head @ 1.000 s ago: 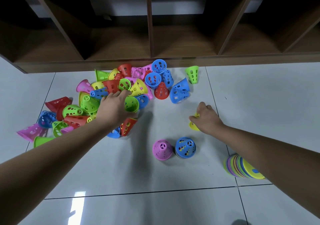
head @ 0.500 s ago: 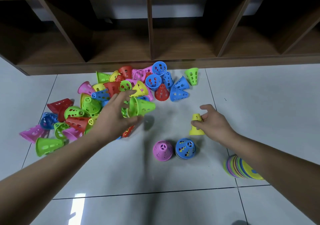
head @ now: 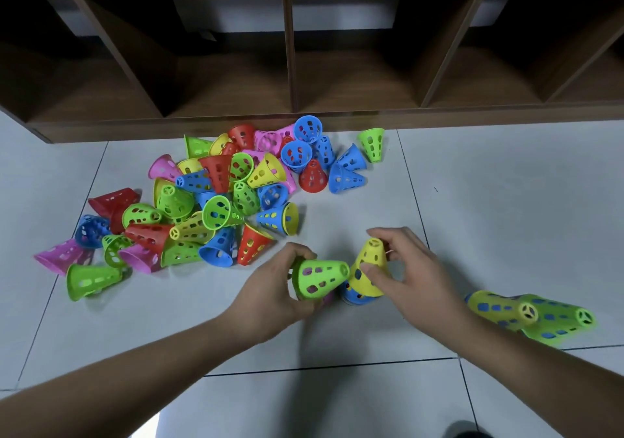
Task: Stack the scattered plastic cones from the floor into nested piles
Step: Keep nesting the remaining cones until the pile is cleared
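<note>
A heap of perforated plastic cones (head: 216,201) in red, blue, green, yellow and pink lies on the white tile floor. My left hand (head: 273,292) grips a green cone (head: 319,279) lying sideways, its tip pointing right. My right hand (head: 408,275) holds an upright yellow cone (head: 369,268) on top of a blue cone pile (head: 353,297). A bit of a pink cone (head: 328,297) shows under the green one. Two nested piles with yellow and green outer cones (head: 530,316) lie on their sides at the right.
A dark wooden shelf unit (head: 290,66) with open compartments stands along the wall behind the heap. A lone green cone (head: 372,144) stands near the shelf's base. Bare tiles stretch to the right and toward me.
My left hand has carried the green cone from the heap down toward the small piles. My right hand has brought the yellow cone over the blue pile. The camera view has shifted.
</note>
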